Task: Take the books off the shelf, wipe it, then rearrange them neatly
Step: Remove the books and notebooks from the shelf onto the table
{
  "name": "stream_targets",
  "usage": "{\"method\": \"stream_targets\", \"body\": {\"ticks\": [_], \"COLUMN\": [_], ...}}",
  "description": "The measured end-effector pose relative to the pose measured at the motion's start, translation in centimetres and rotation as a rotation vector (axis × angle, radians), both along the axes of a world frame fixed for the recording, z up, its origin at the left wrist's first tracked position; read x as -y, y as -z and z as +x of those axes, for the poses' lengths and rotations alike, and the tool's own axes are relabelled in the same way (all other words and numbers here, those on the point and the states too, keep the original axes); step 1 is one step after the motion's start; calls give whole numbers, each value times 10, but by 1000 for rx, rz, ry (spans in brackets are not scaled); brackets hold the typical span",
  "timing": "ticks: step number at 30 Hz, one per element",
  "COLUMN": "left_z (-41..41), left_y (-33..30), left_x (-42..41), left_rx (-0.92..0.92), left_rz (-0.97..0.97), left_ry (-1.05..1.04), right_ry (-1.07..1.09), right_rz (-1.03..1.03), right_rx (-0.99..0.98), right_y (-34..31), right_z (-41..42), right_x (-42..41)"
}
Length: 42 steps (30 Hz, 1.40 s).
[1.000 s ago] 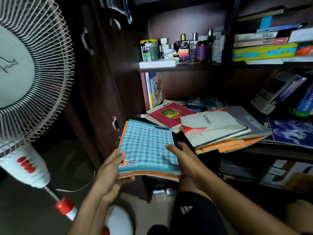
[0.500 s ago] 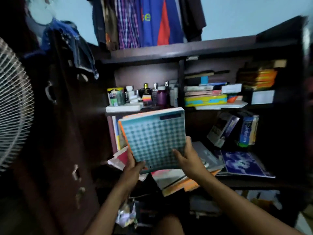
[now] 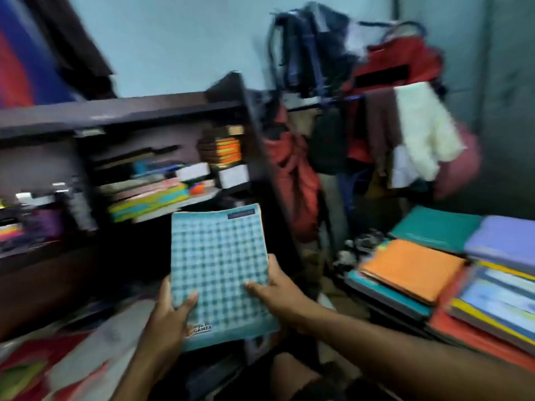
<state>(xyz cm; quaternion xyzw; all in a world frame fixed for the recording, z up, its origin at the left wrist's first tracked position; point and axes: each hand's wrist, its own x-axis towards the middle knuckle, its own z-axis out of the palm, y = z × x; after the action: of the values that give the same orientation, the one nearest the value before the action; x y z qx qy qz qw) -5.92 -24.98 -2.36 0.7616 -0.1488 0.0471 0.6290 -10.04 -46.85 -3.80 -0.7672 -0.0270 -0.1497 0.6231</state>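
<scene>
Two hands gripping one thin teal checked book (image 3: 217,273) from either side, held upright in front of the dark wooden shelf unit (image 3: 121,111): left hand (image 3: 168,316) with thumb curled over the lower left cover, right hand (image 3: 278,290) clasping the right edge. Just right, well apart, stacked flat books (image 3: 414,270) topped in orange, teal and lilac. Blurred books (image 3: 150,198) lying on the shelf.

Single head-worn view. We look forward and slightly down from close behind the fingers (image 3: 188,302), which fill the lower centre of the wide-angle field. Beyond and left of the fingers, the camera faces the dark shelf (image 3: 121,111); right of them, stacked books (image 3: 411,270). The periphery is motion-blurred. We have no second view for overlap.
</scene>
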Motion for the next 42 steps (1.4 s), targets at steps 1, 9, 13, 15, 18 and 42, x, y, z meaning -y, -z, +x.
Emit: {"method": "stream_targets", "body": {"ticks": [1,9,13,15,18,42], "left_z": [-6,-50,-19,-3,9,99], "left_y": [5,18,10,12,29,124], "left_x": [39,232,308,344,390,51], "left_rx": [-16,-83,26,55,77,689], "left_rz": [23,222,302,406,585,1034], "left_ry": [92,638,687,688,636,-195], "right_ry": [89,432,469,468,497,67], "right_rz": [38,197,79,28,-106,-660], "right_rx": [-38,-99,-208,-351,-539,-422], "right_y": [9,33,16,-1,-12,33], "right_z": [-25,-155,-170,-179,-184,81], "right_x": [37,196,250,270,306,87]}}
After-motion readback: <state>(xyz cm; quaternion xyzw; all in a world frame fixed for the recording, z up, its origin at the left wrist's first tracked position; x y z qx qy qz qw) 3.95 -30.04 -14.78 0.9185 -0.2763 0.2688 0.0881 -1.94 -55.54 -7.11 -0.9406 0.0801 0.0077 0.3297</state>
